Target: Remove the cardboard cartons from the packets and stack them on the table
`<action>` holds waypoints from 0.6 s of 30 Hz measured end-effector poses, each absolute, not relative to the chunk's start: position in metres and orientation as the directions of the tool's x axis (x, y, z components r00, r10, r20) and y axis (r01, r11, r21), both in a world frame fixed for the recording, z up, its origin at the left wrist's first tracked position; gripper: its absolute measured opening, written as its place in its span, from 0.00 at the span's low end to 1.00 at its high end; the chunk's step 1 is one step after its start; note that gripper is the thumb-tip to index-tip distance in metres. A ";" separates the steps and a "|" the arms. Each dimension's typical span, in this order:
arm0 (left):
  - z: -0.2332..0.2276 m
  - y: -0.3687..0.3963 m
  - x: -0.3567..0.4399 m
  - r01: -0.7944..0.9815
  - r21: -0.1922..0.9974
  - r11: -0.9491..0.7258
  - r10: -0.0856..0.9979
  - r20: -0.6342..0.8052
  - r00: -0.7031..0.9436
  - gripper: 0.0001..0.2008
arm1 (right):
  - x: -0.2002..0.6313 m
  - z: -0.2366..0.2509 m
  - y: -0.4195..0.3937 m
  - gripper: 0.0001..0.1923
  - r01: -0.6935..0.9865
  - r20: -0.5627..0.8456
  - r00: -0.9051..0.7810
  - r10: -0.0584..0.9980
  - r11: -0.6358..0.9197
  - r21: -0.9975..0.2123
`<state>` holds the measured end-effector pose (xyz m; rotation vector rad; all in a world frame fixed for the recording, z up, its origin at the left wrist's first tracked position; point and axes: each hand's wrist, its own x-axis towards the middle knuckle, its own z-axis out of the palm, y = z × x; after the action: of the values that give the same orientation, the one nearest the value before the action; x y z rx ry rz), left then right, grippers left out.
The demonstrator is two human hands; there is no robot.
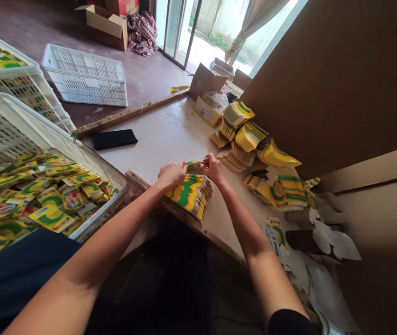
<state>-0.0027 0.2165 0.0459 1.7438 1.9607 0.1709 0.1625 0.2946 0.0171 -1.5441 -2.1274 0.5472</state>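
Observation:
My left hand point(172, 174) is closed around one end of a small yellow and green carton point(193, 164). At the carton's other end, my right hand point(214, 168) pinches with fingers curled; its grip is partly hidden. Just below both hands, a fanned stack of flat yellow and green cartons point(188, 195) lies along the near edge of the white table point(156, 125). More bundles of flat cartons point(250, 136) are piled on the table beyond my right hand.
A black phone point(114, 139) lies at the table's left. Beside the table stands a white plastic crate point(94, 223) full of filled packs point(50, 190). Another crate point(90, 77) sits on the floor. Open cardboard boxes point(207, 80) stand at the table's far end. A brown panel point(341, 83) rises on the right.

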 end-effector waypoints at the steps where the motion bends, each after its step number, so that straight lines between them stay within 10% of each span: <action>1: 0.046 0.217 -0.003 0.893 0.417 0.169 0.957 -0.284 -0.049 0.21 | 0.163 0.017 0.294 0.11 0.773 0.123 -0.268 0.955 0.290 -0.565; 18: 0.050 0.214 -0.005 0.909 0.397 0.127 0.961 -0.274 -0.015 0.20 | 0.138 0.002 0.307 0.16 0.629 -0.174 -0.138 0.975 -0.049 -0.776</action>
<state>-0.0048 0.2139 0.0504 1.7988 1.9409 0.1474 0.1381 0.3071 0.0022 -1.6974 -1.7946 1.0498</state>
